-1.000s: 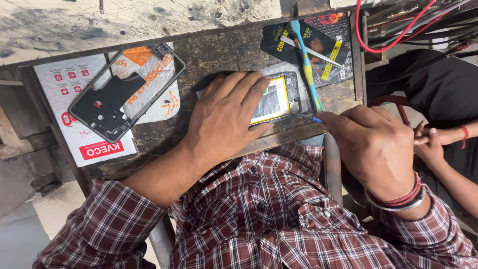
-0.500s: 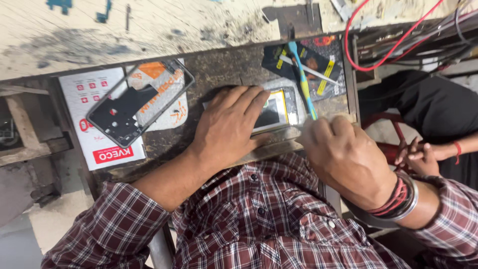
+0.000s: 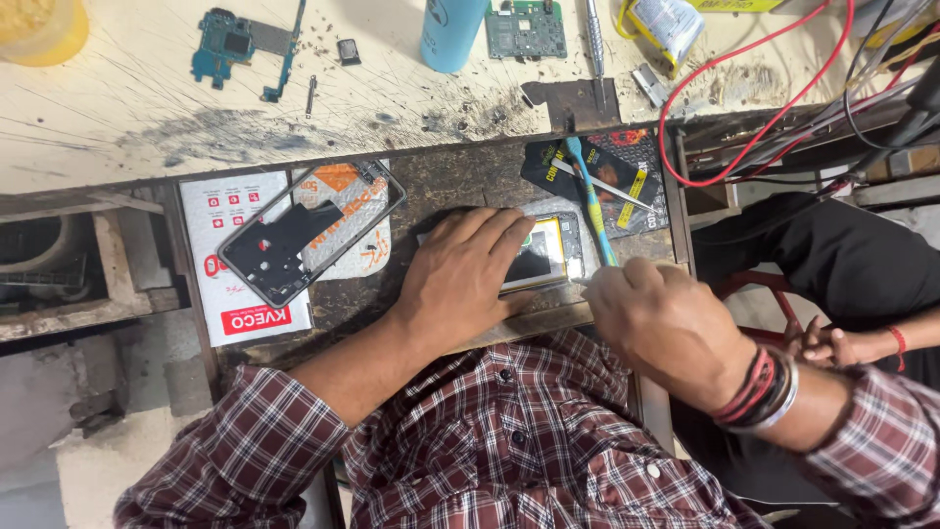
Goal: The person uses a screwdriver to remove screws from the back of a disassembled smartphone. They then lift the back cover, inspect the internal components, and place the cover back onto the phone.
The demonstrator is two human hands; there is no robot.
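Left hand [image 3: 470,279] spread flat, palm down, pressing on an opened phone [image 3: 543,257] lying on the dark desk [image 3: 446,186]. Right hand [image 3: 661,318] closed around a blue-handled tool [image 3: 590,201], tip end hidden under the knuckles at the phone's right edge. Behind the tool, a black packet with yellow stripes [image 3: 627,176]. Left of the phone, an empty phone frame [image 3: 308,233] resting on a white and red card [image 3: 240,260]. Farther off, on the pale scratched worktop: a blue circuit board [image 3: 230,44], a green circuit board [image 3: 526,29], a light blue bottle [image 3: 452,29], and a red wire [image 3: 705,98] looping to the right. Another person's hand [image 3: 832,343] at the right edge.
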